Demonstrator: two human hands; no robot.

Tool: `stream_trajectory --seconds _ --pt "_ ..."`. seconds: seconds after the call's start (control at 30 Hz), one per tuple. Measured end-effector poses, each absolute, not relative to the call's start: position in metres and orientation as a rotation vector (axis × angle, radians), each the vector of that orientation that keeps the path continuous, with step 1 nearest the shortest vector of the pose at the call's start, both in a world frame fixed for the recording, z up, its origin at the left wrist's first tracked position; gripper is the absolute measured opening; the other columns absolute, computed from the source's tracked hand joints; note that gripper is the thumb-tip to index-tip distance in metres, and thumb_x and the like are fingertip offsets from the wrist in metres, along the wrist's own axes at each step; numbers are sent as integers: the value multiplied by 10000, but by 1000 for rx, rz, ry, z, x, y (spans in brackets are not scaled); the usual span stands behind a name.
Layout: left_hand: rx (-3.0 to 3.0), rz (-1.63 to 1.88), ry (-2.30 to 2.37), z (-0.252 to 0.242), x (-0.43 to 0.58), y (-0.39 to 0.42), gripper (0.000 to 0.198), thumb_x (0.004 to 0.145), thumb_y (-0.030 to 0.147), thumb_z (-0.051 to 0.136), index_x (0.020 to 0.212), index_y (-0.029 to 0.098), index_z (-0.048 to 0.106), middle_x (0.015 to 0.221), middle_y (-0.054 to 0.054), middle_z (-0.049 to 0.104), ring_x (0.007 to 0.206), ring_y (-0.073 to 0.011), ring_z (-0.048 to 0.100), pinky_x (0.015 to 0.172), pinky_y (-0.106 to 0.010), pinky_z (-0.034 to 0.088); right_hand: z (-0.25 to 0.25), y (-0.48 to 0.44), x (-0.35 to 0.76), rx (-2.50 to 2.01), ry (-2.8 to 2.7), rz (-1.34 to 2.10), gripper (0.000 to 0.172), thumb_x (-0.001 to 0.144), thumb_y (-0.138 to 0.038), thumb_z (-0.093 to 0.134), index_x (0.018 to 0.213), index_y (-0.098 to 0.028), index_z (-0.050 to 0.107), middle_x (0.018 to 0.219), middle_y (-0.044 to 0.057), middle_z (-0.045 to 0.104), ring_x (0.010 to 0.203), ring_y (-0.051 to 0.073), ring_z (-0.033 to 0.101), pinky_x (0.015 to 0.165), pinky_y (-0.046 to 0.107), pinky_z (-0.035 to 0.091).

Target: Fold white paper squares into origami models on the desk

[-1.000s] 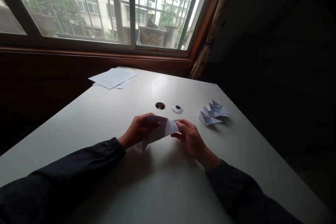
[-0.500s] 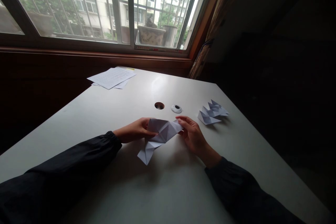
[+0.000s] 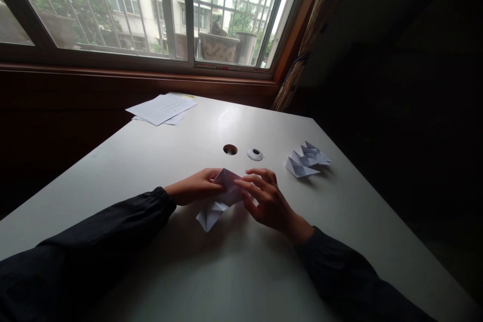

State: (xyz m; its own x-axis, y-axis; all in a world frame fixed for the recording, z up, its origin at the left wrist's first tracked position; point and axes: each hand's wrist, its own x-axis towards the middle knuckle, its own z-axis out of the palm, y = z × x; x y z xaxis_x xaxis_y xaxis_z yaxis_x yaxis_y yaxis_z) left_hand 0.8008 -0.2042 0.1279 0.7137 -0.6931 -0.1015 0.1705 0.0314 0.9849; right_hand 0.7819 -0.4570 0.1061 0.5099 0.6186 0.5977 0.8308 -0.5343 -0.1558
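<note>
A folded white paper piece [image 3: 213, 215], creased into triangular flaps, is held just over the table in front of me. My left hand [image 3: 199, 184] has closed on its left side, thumb on top and the other fingers mostly behind the paper. At the right side, my right hand [image 3: 267, 198] lies across the paper with its fingers apart. A fingertip of that hand touches the upper face near the middle, and the fingers cover part of the right end. Farther right on the table stand folded paper pieces [image 3: 307, 160] with pointed peaks.
On the white table [image 3: 226, 271] there is a round cable hole [image 3: 230, 150], with a round grommet cover [image 3: 255, 154] beside it. Written sheets of paper [image 3: 162, 109] lie at the far left edge. Beyond the table is a barred window [image 3: 151, 10] with a curtain [image 3: 294, 75].
My right hand has let go of the paper's right end and moved left over its face, fingers spreading. The left hand keeps its hold, and the paper's upper flap has changed shape.
</note>
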Motion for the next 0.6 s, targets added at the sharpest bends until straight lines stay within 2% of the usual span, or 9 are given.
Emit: stream_trajectory --seconds 0.13,0.27,0.4,0.6 --pt "1383 -682 -437 131 803 -204 356 840 331 743 1139 140 710 1097 -114 722 954 -217 681 840 -307 515 106 -460 784 -2378 -1249 -622 378 865 -119 607 1221 -241 643 1069 94 663 1127 300 567 1006 527 406" --pt "1427 -595 -390 135 804 -205 364 833 359 752 1117 135 715 1072 -110 726 928 -214 684 818 -306 516 109 -457 783 -2458 -1366 -579 218 895 -114 571 1058 -206 684 973 82 636 961 249 569 941 465 423" --pt "1452 -488 -359 133 804 -206 358 837 391 744 1050 106 708 995 -108 714 866 -201 659 755 -293 505 108 -454 783 -2509 -1373 -603 219 928 -71 505 967 -204 674 913 57 645 830 201 566 894 423 416" --pt "1547 -390 -258 126 807 -204 406 832 475 723 1026 119 708 881 -65 676 738 -155 611 604 -222 441 107 -458 788 -2494 -1141 -730 209 882 -54 527 957 -211 643 910 64 668 863 226 604 971 451 414"
